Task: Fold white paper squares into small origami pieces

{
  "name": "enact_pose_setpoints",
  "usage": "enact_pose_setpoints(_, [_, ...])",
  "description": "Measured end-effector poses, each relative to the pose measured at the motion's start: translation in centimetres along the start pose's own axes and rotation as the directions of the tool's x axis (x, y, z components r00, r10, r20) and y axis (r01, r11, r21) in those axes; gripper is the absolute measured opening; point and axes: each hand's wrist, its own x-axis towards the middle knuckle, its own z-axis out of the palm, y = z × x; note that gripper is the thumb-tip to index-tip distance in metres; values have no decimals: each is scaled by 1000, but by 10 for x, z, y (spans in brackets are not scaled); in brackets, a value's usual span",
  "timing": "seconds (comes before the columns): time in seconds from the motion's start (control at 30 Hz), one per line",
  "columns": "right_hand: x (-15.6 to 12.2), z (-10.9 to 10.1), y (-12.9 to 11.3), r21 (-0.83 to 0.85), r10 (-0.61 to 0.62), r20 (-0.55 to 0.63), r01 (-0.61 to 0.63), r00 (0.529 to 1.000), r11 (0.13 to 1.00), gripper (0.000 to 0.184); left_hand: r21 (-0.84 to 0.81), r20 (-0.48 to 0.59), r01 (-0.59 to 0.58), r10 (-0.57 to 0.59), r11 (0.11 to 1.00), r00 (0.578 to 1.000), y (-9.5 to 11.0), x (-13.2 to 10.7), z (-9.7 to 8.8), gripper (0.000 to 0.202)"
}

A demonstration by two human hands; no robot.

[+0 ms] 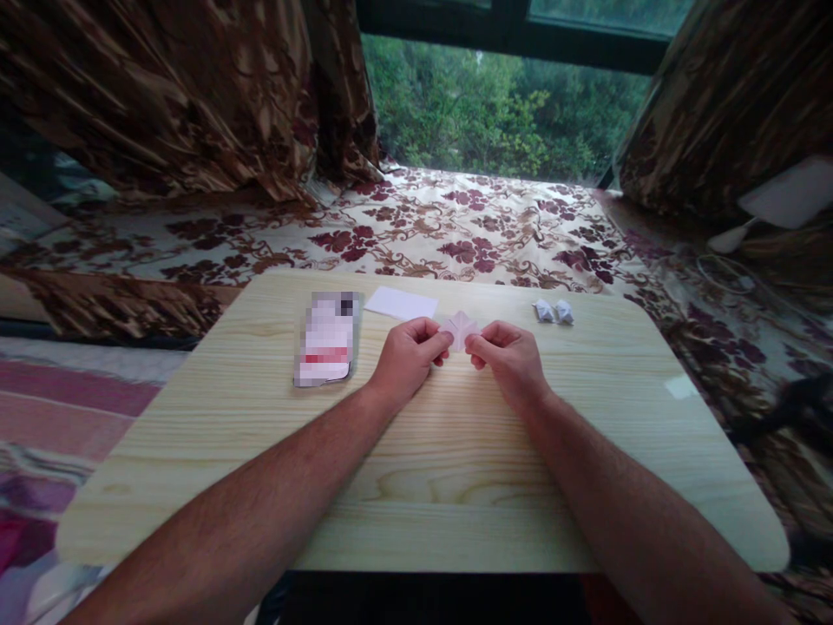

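Observation:
A small folded piece of pale pink paper (pixel 460 329) is pinched between both my hands above the middle of a light wooden table (pixel 429 469). My left hand (pixel 409 358) grips its left edge with curled fingers. My right hand (pixel 509 358) grips its right edge the same way. A flat white sheet of paper (pixel 402 303) lies just beyond my left hand. Two small folded white paper pieces (pixel 554 311) sit side by side at the far right of the table.
A phone with a blurred screen (pixel 327 339) lies left of my hands. A bed with a floral cover (pixel 423 230) runs behind the table, with brown curtains (pixel 162 95) and a window (pixel 495 113) beyond. A white object (pixel 784 198) rests at the right.

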Motion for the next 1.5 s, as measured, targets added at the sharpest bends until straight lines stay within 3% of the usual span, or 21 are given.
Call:
enact_pose_setpoints(0.3, [-1,-2,-6,45,-59,38,57,998,997,19,-6,23,-5,5,1000,1000,0,-1,0,27])
enact_pose_setpoints(0.47, [0,-2,-6,16,2,54,-2,999,1000,20,-112,2,23,-23,993,1000,1,0,2,24])
enact_pose_setpoints(0.57, [1,-2,-2,1,13,18,-13,1000,1000,34,-212,-50,52,-64,976,997,4,1,3,22])
enact_pose_setpoints(0.7, [4,-2,4,-138,-93,-102,78,990,987,57,-247,-129,65,-99,967,987,8,1,5,23])
enact_pose_setpoints(0.77, [5,-1,5,-132,-111,-149,92,983,987,51,-247,-153,60,-99,967,983,9,1,5,24])
enact_pose_setpoints(0.9, [5,4,1,84,4,-110,5,994,996,9,-238,-177,34,-77,971,981,8,2,5,27])
enact_pose_setpoints(0.97, [3,4,-2,103,18,-106,-7,994,995,10,-228,-178,20,-62,973,982,7,2,4,28])
enact_pose_setpoints(1.2, [1,2,-7,20,-20,-38,21,999,1000,14,-86,-198,-17,0,996,980,5,2,4,28])
enact_pose_setpoints(1.33, [-3,5,-8,-99,5,26,-3,1000,995,35,103,-211,-116,136,988,968,2,1,3,24])
enact_pose_setpoints(1.5, [-7,11,-8,-49,8,55,-6,998,999,33,302,-143,-256,309,918,940,7,-6,6,14])
